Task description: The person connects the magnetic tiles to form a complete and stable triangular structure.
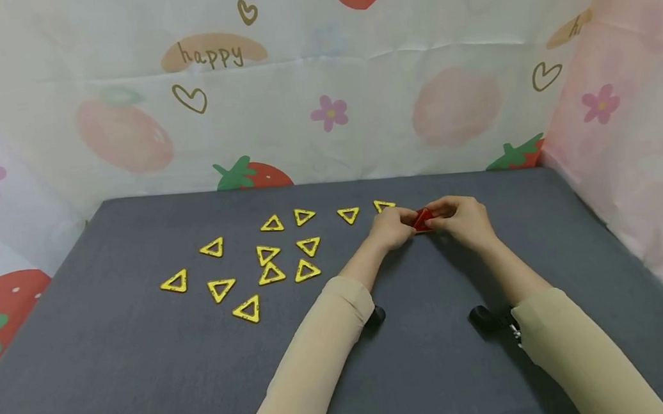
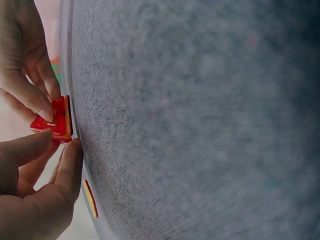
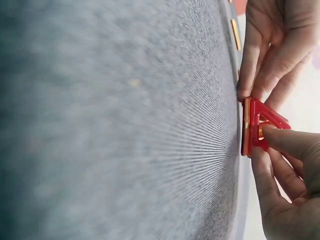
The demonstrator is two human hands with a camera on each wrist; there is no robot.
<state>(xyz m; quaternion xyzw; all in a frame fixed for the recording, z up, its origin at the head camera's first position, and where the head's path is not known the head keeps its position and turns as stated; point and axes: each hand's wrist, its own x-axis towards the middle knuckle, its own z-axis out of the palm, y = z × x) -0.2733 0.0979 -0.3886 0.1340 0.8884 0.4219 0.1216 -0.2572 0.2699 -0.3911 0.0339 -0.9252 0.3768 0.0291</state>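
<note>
At the back right of the table, both hands meet at red plastic pieces (image 1: 423,220). One looks like a triangular frame tilted up from a flat base, with yellow showing along the edge. The left hand (image 1: 392,228) pinches the base side with thumb and fingertips, its fingers close to the cloth. From the other side the right hand (image 1: 464,221) pinches the raised triangle, its thumb on the face in the right wrist view. Fingers hide part of the red pieces (image 2: 56,120) in the head view. A yellow triangle (image 1: 384,205) lies just behind the left hand.
Several yellow triangle frames (image 1: 271,274) lie scattered flat over the left and middle of the dark grey table (image 1: 147,374). A printed cloth (image 1: 379,69) hangs behind the table. Black wrist-worn devices (image 1: 485,319) show beneath the sleeves.
</note>
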